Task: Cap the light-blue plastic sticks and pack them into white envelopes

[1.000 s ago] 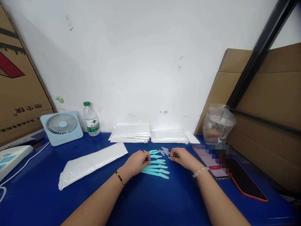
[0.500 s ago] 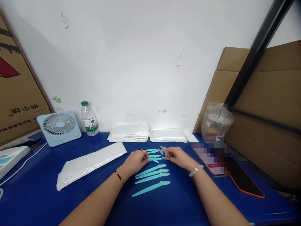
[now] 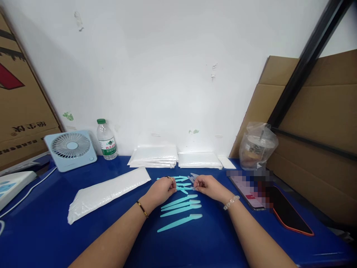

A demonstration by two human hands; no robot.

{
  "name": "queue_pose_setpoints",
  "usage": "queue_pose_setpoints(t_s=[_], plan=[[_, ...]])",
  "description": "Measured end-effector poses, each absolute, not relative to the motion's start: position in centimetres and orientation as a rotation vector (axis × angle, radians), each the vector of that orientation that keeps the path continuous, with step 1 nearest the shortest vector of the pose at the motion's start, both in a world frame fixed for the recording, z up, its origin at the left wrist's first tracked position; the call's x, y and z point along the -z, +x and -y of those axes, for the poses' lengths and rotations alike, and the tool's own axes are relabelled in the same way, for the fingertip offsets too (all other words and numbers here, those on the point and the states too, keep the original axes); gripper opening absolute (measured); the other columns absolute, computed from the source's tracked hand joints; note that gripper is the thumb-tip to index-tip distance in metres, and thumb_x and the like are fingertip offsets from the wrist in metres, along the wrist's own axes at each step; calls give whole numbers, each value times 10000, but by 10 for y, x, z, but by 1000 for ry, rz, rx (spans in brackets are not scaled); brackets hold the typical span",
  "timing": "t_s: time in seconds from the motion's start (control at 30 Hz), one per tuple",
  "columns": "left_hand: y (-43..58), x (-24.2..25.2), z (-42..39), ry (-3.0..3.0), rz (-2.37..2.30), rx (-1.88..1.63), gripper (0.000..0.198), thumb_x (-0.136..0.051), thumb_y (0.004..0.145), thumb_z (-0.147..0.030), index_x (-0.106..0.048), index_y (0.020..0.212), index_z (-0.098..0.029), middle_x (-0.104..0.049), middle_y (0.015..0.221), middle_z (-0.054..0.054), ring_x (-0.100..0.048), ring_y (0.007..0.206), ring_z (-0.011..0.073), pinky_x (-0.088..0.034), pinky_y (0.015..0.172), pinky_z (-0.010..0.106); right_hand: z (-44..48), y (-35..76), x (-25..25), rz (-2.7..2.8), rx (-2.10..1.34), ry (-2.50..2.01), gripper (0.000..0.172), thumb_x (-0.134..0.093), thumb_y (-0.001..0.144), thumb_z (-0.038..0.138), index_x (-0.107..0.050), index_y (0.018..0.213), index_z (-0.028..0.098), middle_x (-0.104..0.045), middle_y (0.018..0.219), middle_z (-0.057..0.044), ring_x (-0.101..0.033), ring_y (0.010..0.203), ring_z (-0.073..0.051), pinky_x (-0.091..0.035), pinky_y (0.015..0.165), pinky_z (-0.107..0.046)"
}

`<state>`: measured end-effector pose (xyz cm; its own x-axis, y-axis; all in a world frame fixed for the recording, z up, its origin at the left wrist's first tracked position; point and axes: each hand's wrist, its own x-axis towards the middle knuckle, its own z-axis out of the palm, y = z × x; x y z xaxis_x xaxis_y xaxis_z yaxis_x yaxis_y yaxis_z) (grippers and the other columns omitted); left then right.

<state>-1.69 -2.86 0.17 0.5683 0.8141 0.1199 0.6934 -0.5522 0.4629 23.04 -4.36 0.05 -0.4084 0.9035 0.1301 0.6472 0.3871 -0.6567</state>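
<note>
My left hand (image 3: 161, 190) is closed in a pinch on a turquoise eyebrow razor (image 3: 182, 189) at the middle of the table. Facing it, my right hand (image 3: 209, 187) pinches a small clear blade cap (image 3: 192, 188), close to the razor's tip. Whether cap and razor touch I cannot tell. A few more clear caps (image 3: 191, 178) lie just beyond the right fingers. Other razors (image 3: 182, 179) lie behind and under the left fingers, partly hidden. Nearer to me, several razors (image 3: 181, 208) rest side by side, and one razor (image 3: 178, 223) lies closest.
A white padded mailer (image 3: 108, 193) lies at left, near a blue fan (image 3: 71, 150) and a water bottle (image 3: 107, 143). Stacked white mailers (image 3: 153, 156) line the wall. At right are a bagged drink cup (image 3: 256, 149) and two phones, one orange-edged (image 3: 292, 212).
My right hand has shifted slightly left, bringing the cap closer to the razor. The left hand stays almost in place.
</note>
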Motion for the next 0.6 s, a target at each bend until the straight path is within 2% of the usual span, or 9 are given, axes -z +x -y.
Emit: queue_pose_setpoints(t_s=[0.2,0.27,0.37,0.5,0.6], plan=[[-12,-4,34,2464,-1178,-400,178,-528,810,-363,-599,832,-201,-616,798,12,-551,726,151,-380,616,244,46,222,-1,2226,-749,-1267,70,-577,792,226,-634,798,186,-593,689,4,-554,622,-123,-431,563,-221],[-13,-7,34,2478,-1183,-432,229,-529,811,-406,-605,898,-208,-613,835,18,-553,772,163,-396,645,251,43,223,-1,2189,-622,-1323,103,-574,801,256,-643,831,186,-597,724,-9,-556,632,-129,-437,581,-236],[-18,-13,31,2537,-1240,-507,209,-512,835,-348,-612,961,-215,-603,937,36,-538,886,185,-408,736,275,34,222,2,2116,-369,-1411,163,-539,826,253,-658,921,195,-594,810,-32,-557,672,-135,-442,644,-257],[-23,-13,24,2589,-1275,-451,139,-547,818,-294,-641,896,-227,-607,946,31,-525,921,200,-404,768,300,27,217,4,2197,-285,-1453,148,-547,809,206,-680,870,187,-587,868,-51,-569,711,-141,-438,669,-250],[-24,-10,23,2571,-1326,-427,113,-560,803,-294,-635,828,-214,-608,907,33,-531,905,200,-407,755,300,27,218,3,2234,-195,-1523,139,-532,782,143,-668,786,170,-589,824,-54,-567,699,-145,-424,652,-245]])
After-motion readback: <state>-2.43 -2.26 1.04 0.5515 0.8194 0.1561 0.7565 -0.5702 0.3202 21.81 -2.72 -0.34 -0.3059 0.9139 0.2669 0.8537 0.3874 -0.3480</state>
